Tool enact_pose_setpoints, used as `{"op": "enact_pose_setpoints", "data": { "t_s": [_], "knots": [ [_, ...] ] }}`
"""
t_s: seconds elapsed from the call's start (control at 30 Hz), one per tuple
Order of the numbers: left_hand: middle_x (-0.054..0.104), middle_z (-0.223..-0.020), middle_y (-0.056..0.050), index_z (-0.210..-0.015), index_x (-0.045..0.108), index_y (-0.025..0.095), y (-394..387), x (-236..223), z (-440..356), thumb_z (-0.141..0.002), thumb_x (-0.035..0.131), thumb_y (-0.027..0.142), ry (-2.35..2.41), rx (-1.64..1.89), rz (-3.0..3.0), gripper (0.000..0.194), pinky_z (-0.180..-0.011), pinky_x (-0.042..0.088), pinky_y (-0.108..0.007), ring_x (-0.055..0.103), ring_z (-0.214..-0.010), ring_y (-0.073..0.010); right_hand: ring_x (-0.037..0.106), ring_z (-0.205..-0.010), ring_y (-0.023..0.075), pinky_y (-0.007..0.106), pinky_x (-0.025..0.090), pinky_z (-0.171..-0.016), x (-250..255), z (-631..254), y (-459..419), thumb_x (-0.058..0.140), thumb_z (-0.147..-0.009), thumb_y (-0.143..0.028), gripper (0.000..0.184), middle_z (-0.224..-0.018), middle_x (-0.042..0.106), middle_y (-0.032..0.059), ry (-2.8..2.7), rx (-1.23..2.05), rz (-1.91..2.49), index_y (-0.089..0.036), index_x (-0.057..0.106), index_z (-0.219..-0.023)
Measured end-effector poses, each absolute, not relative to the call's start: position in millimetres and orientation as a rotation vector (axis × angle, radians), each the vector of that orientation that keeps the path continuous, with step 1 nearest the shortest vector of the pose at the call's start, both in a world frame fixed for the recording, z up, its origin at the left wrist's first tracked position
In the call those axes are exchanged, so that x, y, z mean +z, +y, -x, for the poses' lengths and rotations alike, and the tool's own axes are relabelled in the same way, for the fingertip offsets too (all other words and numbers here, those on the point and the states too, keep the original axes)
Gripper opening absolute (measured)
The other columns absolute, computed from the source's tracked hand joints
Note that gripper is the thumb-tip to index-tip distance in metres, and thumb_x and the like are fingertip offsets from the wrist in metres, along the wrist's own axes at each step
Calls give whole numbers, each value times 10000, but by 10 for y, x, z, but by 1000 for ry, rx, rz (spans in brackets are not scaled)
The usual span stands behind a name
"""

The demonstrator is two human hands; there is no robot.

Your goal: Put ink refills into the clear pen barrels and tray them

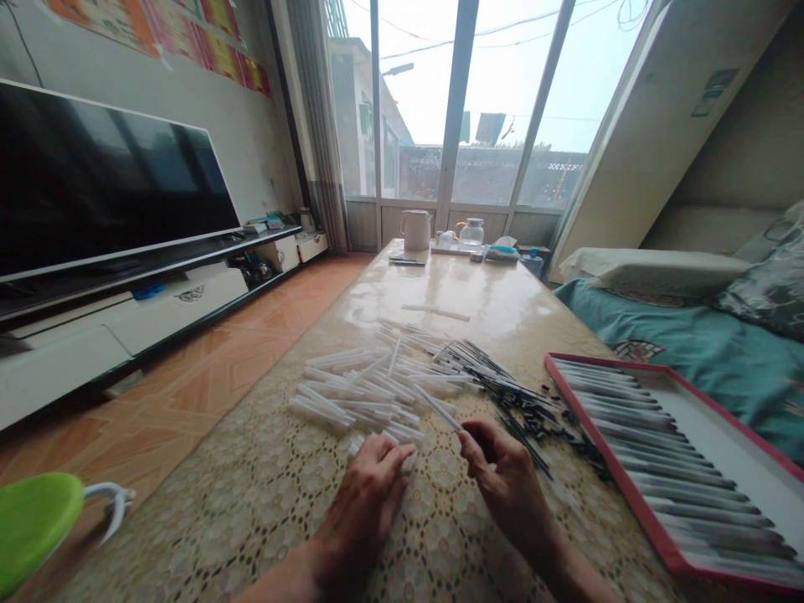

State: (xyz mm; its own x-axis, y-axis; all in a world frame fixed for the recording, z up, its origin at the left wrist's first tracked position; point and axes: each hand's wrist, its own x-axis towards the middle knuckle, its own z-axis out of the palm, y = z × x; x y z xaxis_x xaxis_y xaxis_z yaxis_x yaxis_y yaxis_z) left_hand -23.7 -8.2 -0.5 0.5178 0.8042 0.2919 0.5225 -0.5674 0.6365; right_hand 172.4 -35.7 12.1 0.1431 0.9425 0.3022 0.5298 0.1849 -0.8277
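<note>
Between the thumb and fingers of my right hand (pixel 496 465) is one end of a white pen barrel (pixel 438 408), which points away and to the left over the table. My left hand (pixel 373 481) rests at the near edge of the pile, fingers curled together over small whitish translucent pieces (pixel 356 445); what it grips is mostly hidden. Ahead lies a loose heap of white pen barrels (pixel 358 385). To its right are thin dark pen refills (pixel 481 364) and a scatter of small black pen parts (pixel 540 416).
A pink-rimmed tray (pixel 619 461) at the right holds a row of pens. Toward the far end of the patterned table (pixel 264 486) stand a jug (pixel 415 230) and a glass pot (pixel 472 233). A green stool (pixel 38 528) is at the left.
</note>
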Motion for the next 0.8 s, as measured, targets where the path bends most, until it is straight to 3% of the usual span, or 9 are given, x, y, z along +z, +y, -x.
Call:
{"op": "enact_pose_setpoints", "data": {
  "t_s": [0.17, 0.43, 0.6, 0.8],
  "knots": [
    [624, -982, -72, -994, 623, 228, -85, -3, 246, -757, 564, 127, 1055, 779, -2334, 265, -830, 451, -385, 542, -935, -249, 572, -602, 155, 229, 451, -562, 198, -1731, -387, 475, -873, -374, 244, -674, 614, 29, -1488, 471, 1487, -172, 608, -834],
    [635, -868, -74, -914, 655, 208, -2, 50, 278, -852, 483, 204, 1081, 1012, -2011, 183, -758, 447, -324, 575, -832, -221, 569, -616, 150, 228, 442, -566, 233, -1741, -396, 501, -823, -279, 138, -699, 602, 22, -1504, 441, 1465, -182, 593, -784],
    [537, -588, 11, -899, 615, 174, 97, 88, 351, -869, 487, 356, 1080, 1164, -1466, 224, -568, 411, -244, 499, -565, -143, 489, -563, 128, 231, 383, -529, 288, -1708, -435, 477, -810, -206, 122, -638, 508, -8, -1663, 376, 1414, -190, 571, -734],
    [510, -539, 34, -796, 587, 181, 95, 80, 338, -809, 556, 462, 1028, 1119, -1306, 283, -468, 352, -205, 454, -492, -110, 474, -564, 120, 240, 375, -550, 280, -1674, -462, 472, -788, -154, 104, -645, 474, -21, -1739, 353, 1379, -193, 567, -774]
  ]
}}
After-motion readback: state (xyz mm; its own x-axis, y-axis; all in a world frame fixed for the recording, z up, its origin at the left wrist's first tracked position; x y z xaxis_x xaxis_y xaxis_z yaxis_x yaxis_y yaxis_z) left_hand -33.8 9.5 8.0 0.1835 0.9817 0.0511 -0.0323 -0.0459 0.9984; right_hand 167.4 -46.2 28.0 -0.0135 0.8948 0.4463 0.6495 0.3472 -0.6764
